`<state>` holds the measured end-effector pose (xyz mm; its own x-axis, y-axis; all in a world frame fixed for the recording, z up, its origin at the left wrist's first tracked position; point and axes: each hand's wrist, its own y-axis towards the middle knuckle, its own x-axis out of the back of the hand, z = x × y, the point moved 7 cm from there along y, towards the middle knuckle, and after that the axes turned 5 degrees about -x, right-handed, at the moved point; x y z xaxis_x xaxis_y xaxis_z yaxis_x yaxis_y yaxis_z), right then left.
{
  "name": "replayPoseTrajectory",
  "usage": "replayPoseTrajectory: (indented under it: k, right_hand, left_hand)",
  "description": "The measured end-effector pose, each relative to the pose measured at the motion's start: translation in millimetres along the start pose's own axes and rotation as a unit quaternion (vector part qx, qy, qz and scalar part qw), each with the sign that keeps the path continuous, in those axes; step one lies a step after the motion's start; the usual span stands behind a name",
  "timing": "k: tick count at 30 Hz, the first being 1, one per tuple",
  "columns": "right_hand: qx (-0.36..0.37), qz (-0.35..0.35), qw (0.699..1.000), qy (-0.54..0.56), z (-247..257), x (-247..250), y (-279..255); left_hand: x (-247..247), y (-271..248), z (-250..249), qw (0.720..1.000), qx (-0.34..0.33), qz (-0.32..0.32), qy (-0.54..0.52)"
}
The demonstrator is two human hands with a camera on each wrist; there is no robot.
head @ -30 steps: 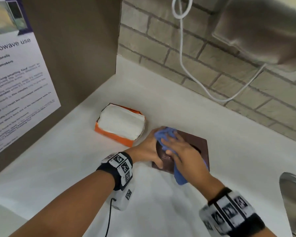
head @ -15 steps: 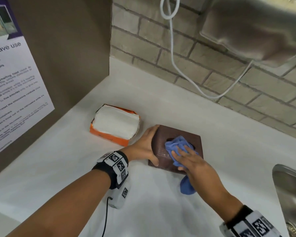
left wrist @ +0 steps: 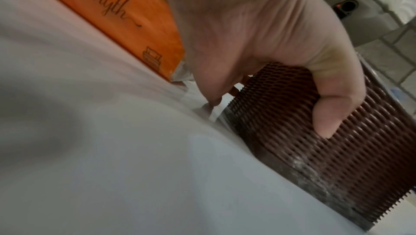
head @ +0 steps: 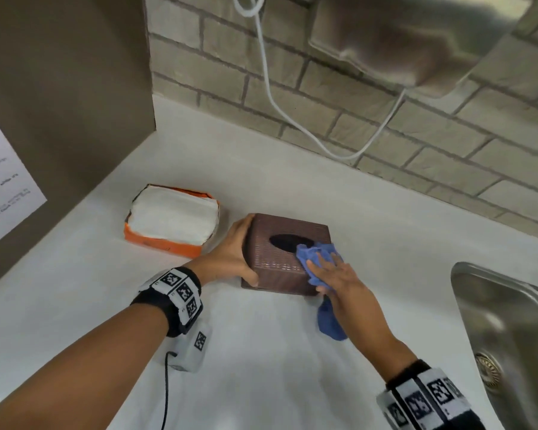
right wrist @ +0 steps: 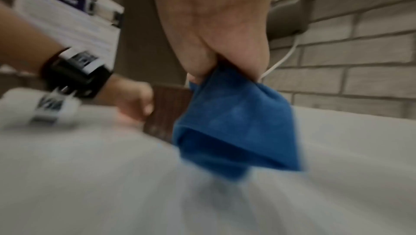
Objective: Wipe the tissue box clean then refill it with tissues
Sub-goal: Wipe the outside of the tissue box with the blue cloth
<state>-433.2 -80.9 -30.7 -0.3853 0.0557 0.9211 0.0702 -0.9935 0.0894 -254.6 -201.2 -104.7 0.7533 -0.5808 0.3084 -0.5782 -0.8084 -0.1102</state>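
A brown woven tissue box stands on the white counter, its dark oval opening uncovered. My left hand grips its left side, thumb on the near face and fingers round the far edge; the left wrist view shows that thumb pressed on the box's weave. My right hand presses a blue cloth on the box's top right corner. In the blurred right wrist view the blue cloth is pinched at the thumb and hangs down. An orange pack of white tissues lies left of the box.
A steel sink is sunk into the counter at the right. A metal unit hangs on the brick wall above, with a white cable looping down. A brown panel with a poster closes off the left.
My right hand has slid the cloth across the top of the box from its left part to its right corner, uncovering the oval opening. The left hand still holds the box's left side.
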Motion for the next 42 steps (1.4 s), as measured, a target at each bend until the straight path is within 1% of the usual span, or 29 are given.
replayPoseTrajectory:
  k: [1, 3, 6, 7, 8, 9, 10, 11, 12, 14, 16, 17, 18, 21, 22, 23, 25, 26, 28, 29, 30, 31, 33, 34, 35, 36, 38, 41, 42]
  right_hand:
    - [-0.055, 0.012, 0.997, 0.056, -9.1, 12.8, -0.6]
    - [-0.157, 0.021, 0.969, 0.189, -18.7, 38.1, 3.4]
    - [-0.203, -0.064, 0.924, 0.317, -19.8, 75.2, 17.0]
    - [-0.214, -0.087, 0.912, 0.338, -17.5, 79.0, 22.8]
    - [-0.225, -0.099, 0.919, 0.307, -16.5, 74.1, 29.9]
    - [-0.233, -0.094, 0.936, 0.245, -11.6, 62.3, 37.2]
    - [-0.226, -0.083, 0.960, 0.143, -4.8, 46.0, 45.3]
    - [-0.190, -0.071, 0.978, 0.049, 5.9, 25.2, 53.2]
    - [-0.149, -0.061, 0.987, -0.015, 19.0, 2.9, 61.5]
    - [-0.080, -0.035, 0.995, -0.048, 47.1, -32.4, 74.5]
    - [-0.022, -0.008, 0.999, -0.028, 61.5, -39.6, 80.5]
    - [-0.011, 0.001, 1.000, -0.018, 59.7, -35.2, 80.0]
    - [-0.016, 0.002, 1.000, -0.005, 47.9, -28.9, 80.1]
    - [-0.122, -0.040, 0.992, -0.002, -3.9, -5.8, 73.2]
    - [-0.158, -0.046, 0.986, -0.006, -8.9, -5.3, 72.8]
    - [-0.164, -0.050, 0.985, -0.022, 3.2, -8.9, 75.1]
    - [-0.114, -0.043, 0.990, -0.076, 48.1, -28.7, 82.8]
    - [-0.084, -0.048, 0.993, -0.065, 69.8, -36.0, 85.9]
    - [-0.012, -0.047, 0.998, -0.034, 90.5, -41.7, 84.1]
    - [0.011, -0.055, 0.998, -0.033, 88.8, -35.7, 78.7]
    - [0.019, -0.070, 0.997, -0.040, 76.0, -29.8, 72.5]
    - [0.001, -0.088, 0.995, -0.038, 56.4, -21.3, 65.3]
    - [-0.083, -0.130, 0.988, 0.006, 15.4, 1.3, 54.1]
    - [-0.105, -0.141, 0.984, 0.002, 0.7, 4.2, 54.1]
    - [-0.133, -0.144, 0.981, 0.001, -6.5, 3.7, 54.4]
    - [-0.139, -0.130, 0.981, -0.048, 0.4, -3.1, 58.9]
    - [-0.119, -0.121, 0.978, -0.118, 34.0, -21.8, 67.3]
    - [-0.020, -0.148, 0.985, -0.082, 85.0, -31.9, 67.8]
    - [-0.006, -0.128, 0.989, -0.068, 86.5, -34.0, 67.5]
  left_hand:
    - [-0.2, 0.4, 0.5, 1.000, -0.002, 0.004, -0.002]
    - [0.2, 1.1, 1.3, 1.000, -0.004, 0.005, -0.001]
    - [1.0, 2.3, 2.9, 1.000, -0.006, -0.001, -0.006]
    - [0.9, 2.8, 3.4, 1.000, -0.008, -0.002, -0.009]
    - [0.5, 3.1, 3.8, 1.000, -0.011, -0.003, -0.011]
    - [0.0, 3.3, 4.0, 1.000, -0.013, -0.002, -0.013]
    - [-0.7, 3.6, 4.4, 1.000, -0.015, -0.002, -0.013]
    - [-1.4, 4.8, 6.7, 1.000, -0.015, -0.004, -0.014]
    - [-1.7, 5.8, 8.0, 1.000, -0.016, -0.007, -0.015]
    - [-0.8, 6.2, 8.2, 0.999, -0.027, -0.008, -0.016]
    - [-0.5, 8.0, 10.8, 0.999, -0.037, -0.003, -0.023]
    - [-1.3, 7.6, 13.0, 0.999, -0.034, -0.001, -0.021]
    - [-0.7, 7.0, 11.7, 0.999, -0.031, -0.003, -0.018]
    - [-2.3, 6.0, 10.4, 0.999, -0.017, -0.014, -0.031]
    - [-3.8, 6.4, 9.5, 0.999, -0.017, -0.014, -0.035]
    - [-4.8, 6.1, 7.8, 0.999, -0.021, -0.016, -0.037]
    - [-5.2, 5.5, 6.8, 0.998, -0.033, -0.015, -0.049]
    - [-3.9, 5.8, 6.4, 0.998, -0.041, -0.012, -0.051]
    - [-2.0, 4.8, 5.4, 0.998, -0.051, -0.016, -0.045]
    - [-0.9, 4.2, 3.5, 0.997, -0.058, -0.019, -0.041]
    - [0.0, 3.6, 1.6, 0.997, -0.064, -0.020, -0.038]
    - [0.4, 2.6, 0.4, 0.997, -0.062, -0.018, -0.041]
    - [-1.8, 2.3, 0.7, 0.998, -0.051, -0.014, -0.045]
    - [-3.1, 1.4, 0.5, 0.998, -0.044, -0.010, -0.045]
    - [-4.5, 1.0, 1.2, 0.998, -0.037, -0.005, -0.043]
    - [-5.1, 0.4, 1.2, 0.999, -0.031, -0.005, -0.042]
    - [-5.1, -0.6, 0.1, 0.999, -0.025, -0.007, -0.045]
    - [-3.8, -2.0, -2.5, 0.998, -0.019, 0.000, -0.058]
    - [-4.3, -3.1, -3.4, 0.998, -0.016, 0.005, -0.057]
